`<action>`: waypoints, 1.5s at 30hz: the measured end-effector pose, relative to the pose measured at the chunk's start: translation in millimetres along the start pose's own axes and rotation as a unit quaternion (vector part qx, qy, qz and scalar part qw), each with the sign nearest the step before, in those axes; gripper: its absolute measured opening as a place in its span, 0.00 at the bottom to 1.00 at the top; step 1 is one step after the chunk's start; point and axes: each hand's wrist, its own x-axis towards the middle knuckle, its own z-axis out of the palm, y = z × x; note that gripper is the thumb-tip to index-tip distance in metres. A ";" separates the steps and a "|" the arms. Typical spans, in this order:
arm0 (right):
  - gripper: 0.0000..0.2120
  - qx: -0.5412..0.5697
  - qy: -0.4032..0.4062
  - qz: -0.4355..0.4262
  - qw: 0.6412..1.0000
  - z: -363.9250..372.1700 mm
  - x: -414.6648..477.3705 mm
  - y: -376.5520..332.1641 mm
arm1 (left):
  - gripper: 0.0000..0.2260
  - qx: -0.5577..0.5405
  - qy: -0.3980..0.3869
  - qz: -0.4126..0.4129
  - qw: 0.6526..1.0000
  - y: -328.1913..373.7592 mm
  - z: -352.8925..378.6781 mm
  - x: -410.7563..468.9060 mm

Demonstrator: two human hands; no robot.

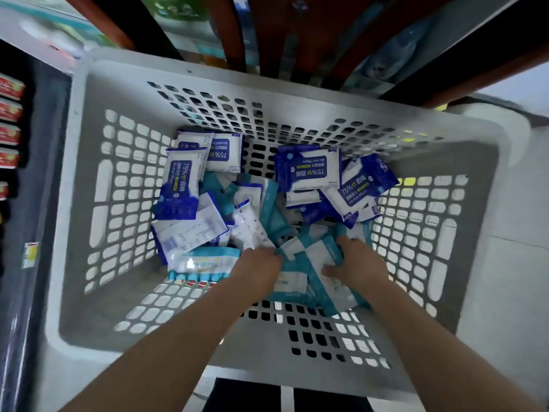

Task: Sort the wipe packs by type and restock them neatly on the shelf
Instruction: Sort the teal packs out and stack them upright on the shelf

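Observation:
A white perforated basket [89, 203] holds several wipe packs. Dark blue 75% alcohol wipe packs [309, 169] lie at the back and left [179, 185]. Teal-and-white wipe packs [297, 278] are bunched at the front, and another teal pack [203, 263] lies at the front left. Both my arms reach down into the basket. My left hand [258, 270] grips the left side of the teal bunch. On the right side of that bunch, my right hand [356, 263] holds it with curled fingers.
A wooden shelf unit [267, 34] with blurred packaged goods stands just behind the basket. A dark rack with red-labelled items [10, 114] runs along the left edge. Pale floor tiles [511, 248] show to the right of the basket.

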 end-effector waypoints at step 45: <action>0.20 -0.019 0.420 -0.179 0.889 -20.2 55.0 -0.6 | 0.19 -0.553 0.244 -0.112 0.789 -37.9 -94.9 66.1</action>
